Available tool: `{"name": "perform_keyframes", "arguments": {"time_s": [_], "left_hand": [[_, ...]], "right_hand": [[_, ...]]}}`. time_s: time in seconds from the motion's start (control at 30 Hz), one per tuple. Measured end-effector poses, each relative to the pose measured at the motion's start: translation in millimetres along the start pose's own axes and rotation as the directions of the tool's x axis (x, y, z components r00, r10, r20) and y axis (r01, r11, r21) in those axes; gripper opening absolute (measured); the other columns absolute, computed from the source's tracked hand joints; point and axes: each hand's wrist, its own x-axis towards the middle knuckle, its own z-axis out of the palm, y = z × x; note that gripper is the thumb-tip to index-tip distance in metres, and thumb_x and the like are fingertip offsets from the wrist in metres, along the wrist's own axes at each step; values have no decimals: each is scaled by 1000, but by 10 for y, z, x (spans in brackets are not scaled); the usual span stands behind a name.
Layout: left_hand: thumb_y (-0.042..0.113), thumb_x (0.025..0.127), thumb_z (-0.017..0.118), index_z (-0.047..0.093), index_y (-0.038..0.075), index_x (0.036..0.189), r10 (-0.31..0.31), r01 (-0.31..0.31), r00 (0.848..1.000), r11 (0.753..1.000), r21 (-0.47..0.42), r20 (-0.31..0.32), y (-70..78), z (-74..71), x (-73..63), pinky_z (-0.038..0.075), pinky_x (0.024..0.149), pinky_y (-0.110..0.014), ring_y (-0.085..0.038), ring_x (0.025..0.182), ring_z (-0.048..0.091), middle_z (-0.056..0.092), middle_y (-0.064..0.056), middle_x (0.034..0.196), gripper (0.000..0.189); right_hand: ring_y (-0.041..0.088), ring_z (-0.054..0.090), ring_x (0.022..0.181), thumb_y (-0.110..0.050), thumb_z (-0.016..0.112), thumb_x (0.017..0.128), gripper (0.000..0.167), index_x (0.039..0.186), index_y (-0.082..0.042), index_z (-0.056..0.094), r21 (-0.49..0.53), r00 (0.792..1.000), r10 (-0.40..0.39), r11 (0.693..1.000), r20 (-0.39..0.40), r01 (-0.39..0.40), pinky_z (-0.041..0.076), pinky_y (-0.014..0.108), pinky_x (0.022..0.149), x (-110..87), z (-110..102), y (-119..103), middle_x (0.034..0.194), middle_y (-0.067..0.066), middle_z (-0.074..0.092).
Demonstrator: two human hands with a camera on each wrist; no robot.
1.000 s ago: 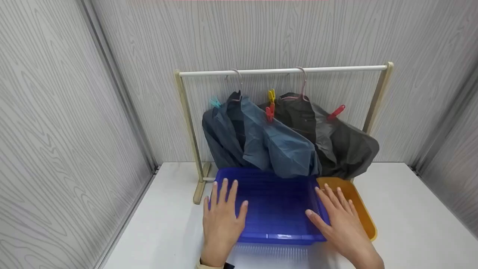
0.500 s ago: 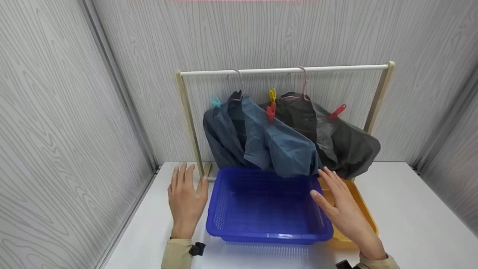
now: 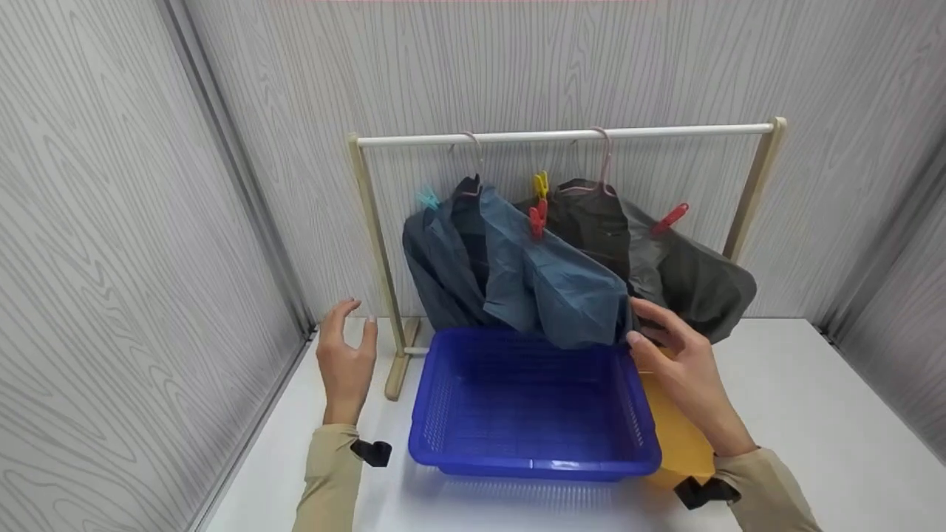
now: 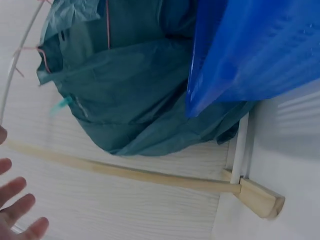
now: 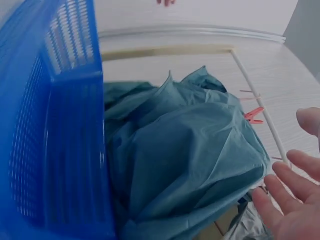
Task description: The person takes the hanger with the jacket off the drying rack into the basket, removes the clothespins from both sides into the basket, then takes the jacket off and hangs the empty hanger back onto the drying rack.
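Note:
A blue jacket [image 3: 569, 288] hangs on a pink hanger from the rack, and a dark grey jacket [image 3: 698, 284] hangs to its right. Beneath them stands a blue plastic basket [image 3: 532, 421] with nothing in it. My left hand [image 3: 347, 369] is raised left of the rack's post, fingers loosely bent, holding nothing. Near the lower right edge of the blue jacket is my right hand [image 3: 687, 377], thumb and fingers apart. In the right wrist view its fingers [image 5: 285, 192] lie beside the cloth; I cannot tell whether they touch it.
The rack has a white top rail [image 3: 665, 133] and wooden posts. A turquoise clothespin [image 3: 428, 198], a yellow clothespin [image 3: 542, 185] and red clothespins [image 3: 671, 219] grip the jackets. A yellow basket [image 3: 676, 436] stands right of the blue one, partly hidden by my right arm.
My left hand has moved from over the blue basket's left rim out to the left and upward. My right hand has risen from the basket's right side toward the blue jacket's edge.

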Motion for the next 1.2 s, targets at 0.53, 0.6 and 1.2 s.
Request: {"name": "perform_keyframes", "arguments": {"time_s": [0.53,0.6,1.2], "left_hand": [[7,94,63,52,3,136,-213,240,961,959,-149,177,-222,370,520,39,100,-48,-29,126,48,50,-14,139,44],[7,95,61,45,3,143,-257,294,943,940,-172,210,-223,425,591,37,104,-46,-30,131,45,44,-14,146,51],[14,96,62,60,1,127,-345,375,898,925,-64,273,-285,551,1075,48,88,-39,-29,106,59,61,-16,120,33]], "right_hand": [[19,62,110,4,61,94,41,135,2,55,82,999,30,996,44,-34,48,23,92,29,-66,127,134,20,55],[21,64,106,3,62,94,41,134,-1,58,86,997,54,995,52,-59,50,25,89,10,-57,147,134,16,57],[21,69,96,-4,61,97,36,133,-6,59,60,989,69,995,133,-78,54,29,82,-58,-110,147,130,7,60]]}}
